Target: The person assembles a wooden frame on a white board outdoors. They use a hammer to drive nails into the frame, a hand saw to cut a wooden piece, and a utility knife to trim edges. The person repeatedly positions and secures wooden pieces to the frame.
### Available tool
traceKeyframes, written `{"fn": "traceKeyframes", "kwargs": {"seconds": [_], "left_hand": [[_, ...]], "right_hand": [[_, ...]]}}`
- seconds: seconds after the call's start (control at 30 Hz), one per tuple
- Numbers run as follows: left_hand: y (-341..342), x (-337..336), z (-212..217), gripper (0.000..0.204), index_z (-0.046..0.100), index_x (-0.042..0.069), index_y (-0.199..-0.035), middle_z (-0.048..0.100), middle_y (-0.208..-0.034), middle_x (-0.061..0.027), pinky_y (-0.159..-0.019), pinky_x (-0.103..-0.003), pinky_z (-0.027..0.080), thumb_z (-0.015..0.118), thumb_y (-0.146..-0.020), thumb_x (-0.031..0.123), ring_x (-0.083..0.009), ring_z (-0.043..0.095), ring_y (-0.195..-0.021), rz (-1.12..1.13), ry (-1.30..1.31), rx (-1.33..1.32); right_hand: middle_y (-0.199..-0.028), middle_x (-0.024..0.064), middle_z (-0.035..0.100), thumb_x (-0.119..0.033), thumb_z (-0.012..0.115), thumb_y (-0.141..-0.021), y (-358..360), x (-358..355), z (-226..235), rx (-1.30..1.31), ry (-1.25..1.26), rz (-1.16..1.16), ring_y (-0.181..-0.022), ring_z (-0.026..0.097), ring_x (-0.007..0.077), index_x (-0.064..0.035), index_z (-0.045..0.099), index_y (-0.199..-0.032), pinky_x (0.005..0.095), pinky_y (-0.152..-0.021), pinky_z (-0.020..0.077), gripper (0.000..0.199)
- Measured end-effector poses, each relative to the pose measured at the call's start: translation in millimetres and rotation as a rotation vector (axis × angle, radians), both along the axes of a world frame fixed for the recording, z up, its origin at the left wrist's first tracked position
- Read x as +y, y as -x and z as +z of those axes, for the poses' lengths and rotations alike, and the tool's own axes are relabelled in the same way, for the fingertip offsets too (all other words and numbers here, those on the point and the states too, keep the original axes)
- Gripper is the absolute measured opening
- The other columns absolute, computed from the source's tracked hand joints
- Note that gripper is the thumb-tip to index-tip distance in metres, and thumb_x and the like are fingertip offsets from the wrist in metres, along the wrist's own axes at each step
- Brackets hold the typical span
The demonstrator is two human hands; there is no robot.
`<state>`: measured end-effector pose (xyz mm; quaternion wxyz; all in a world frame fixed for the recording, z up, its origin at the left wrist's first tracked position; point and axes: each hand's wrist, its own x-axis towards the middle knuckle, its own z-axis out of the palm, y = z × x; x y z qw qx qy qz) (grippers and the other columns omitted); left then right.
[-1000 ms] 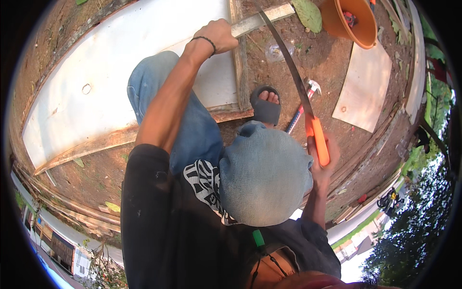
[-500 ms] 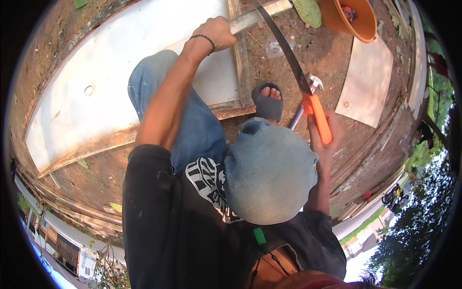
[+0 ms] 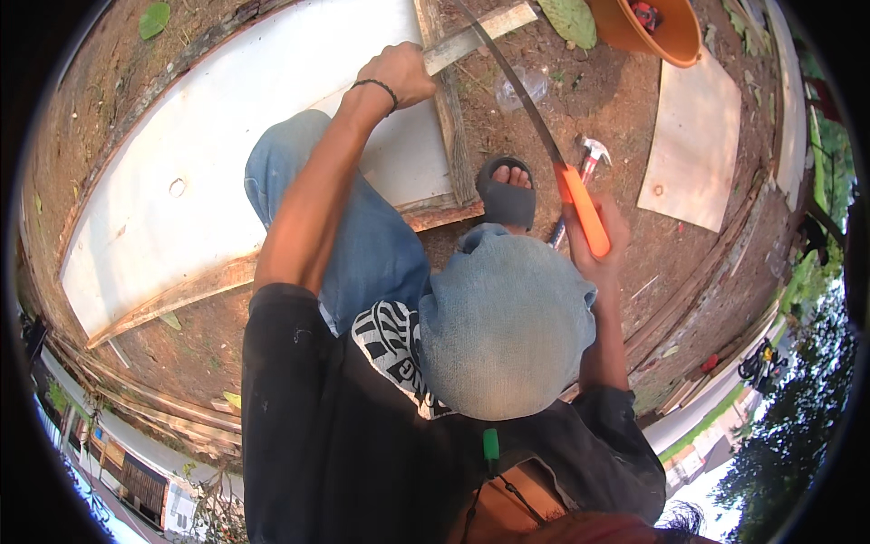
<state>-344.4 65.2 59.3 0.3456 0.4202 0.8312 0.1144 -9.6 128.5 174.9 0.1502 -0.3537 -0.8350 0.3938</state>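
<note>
"What are your hands doing?"
"My right hand (image 3: 616, 231) grips an orange-handled handsaw (image 3: 581, 207) at two o'clock; my left hand (image 3: 399, 77) is clenched on a wooden batten (image 3: 456, 51) at twelve, the blade crossing it."
"And further out?"
"A claw hammer (image 3: 590, 163) near the saw, a thin board (image 3: 693, 136) at two, an orange bucket (image 3: 616, 27) past one, a white panel (image 3: 227, 154) at ten."

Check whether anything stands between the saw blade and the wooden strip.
Nothing visible does: the saw blade crosses the wooden strip past the left hand, though contact is unclear. The right hand holds the orange handle.
</note>
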Motion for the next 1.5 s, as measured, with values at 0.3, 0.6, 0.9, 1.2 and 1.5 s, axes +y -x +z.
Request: {"fn": "traceKeyframes", "kwargs": {"seconds": [0.3, 0.6, 0.9, 1.2, 1.5], "left_hand": [[10.3, 6.8, -19.3, 0.029, 0.07, -0.01, -0.083, 0.069, -0.087, -0.0346, -0.08, -0.047, 0.058, 0.054, -0.071, 0.011, -0.0468, 0.07, -0.083, -0.007, 0.026, -0.129], [3.2, 22.2, -10.2, 0.035, 0.069, -0.01, -0.095, 0.07, -0.088, -0.0341, -0.079, -0.047, 0.058, 0.058, -0.073, 0.016, -0.0464, 0.071, -0.085, 0.177, 0.026, -0.33], [8.2, 3.0, -14.1, 0.036, 0.07, -0.008, -0.095, 0.07, -0.095, -0.035, -0.086, -0.048, 0.057, 0.053, -0.071, 0.014, -0.0493, 0.069, -0.092, 0.035, -0.001, -0.038], [21.1, 9.2, -3.0, 0.027, 0.068, -0.008, -0.084, 0.072, -0.068, -0.0146, -0.068, -0.033, 0.058, 0.067, -0.074, 0.017, -0.0221, 0.073, -0.065, 0.146, 0.035, -0.244], [1.7, 8.8, 23.1, 0.06, 0.048, -0.012, -0.121, 0.072, -0.085, -0.0259, -0.073, -0.038, 0.057, 0.071, -0.075, 0.018, -0.0307, 0.074, -0.075, 0.243, 0.037, -0.171]], "right_hand": [[-0.066, 0.006, 0.063, 0.005, 0.073, -0.085, -71.4, -14.7, 19.4, -0.088, -0.027, -0.086, -0.054, 0.058, 0.0121, 0.0007, 0.061, -0.088, 0.026, -0.055, 0.0454, 0.013], [-0.067, 0.0069, 0.059, 0.004, 0.073, -0.082, 67.4, 30.2, -29.7, 0.153, -0.067, -0.086, -0.058, 0.058, 0.0132, -0.0024, 0.06, -0.09, 0.0287, -0.054, 0.0442, 0.017], [-0.065, 0.0063, 0.063, 0.008, 0.072, -0.082, -73.1, -10.0, 20.0, -0.058, -0.073, -0.091, -0.055, 0.059, 0.0102, -0.0008, 0.06, -0.088, 0.0233, -0.055, 0.0441, 0.017], [-0.066, 0.0013, 0.06, 0.0, 0.075, -0.086, -9.4, 9.1, -10.9, 0.114, 0.048, -0.081, -0.057, 0.054, 0.0073, -0.001, 0.063, -0.093, 0.0238, -0.055, 0.0411, 0.013], [-0.074, 0.0072, 0.064, -0.01, 0.072, -0.089, -114.3, 30.5, -7.7, 0.431, 0.422, -0.417, -0.061, 0.057, 0.0103, 0.0027, 0.061, -0.096, 0.0243, -0.056, 0.0437, 0.018]]}}
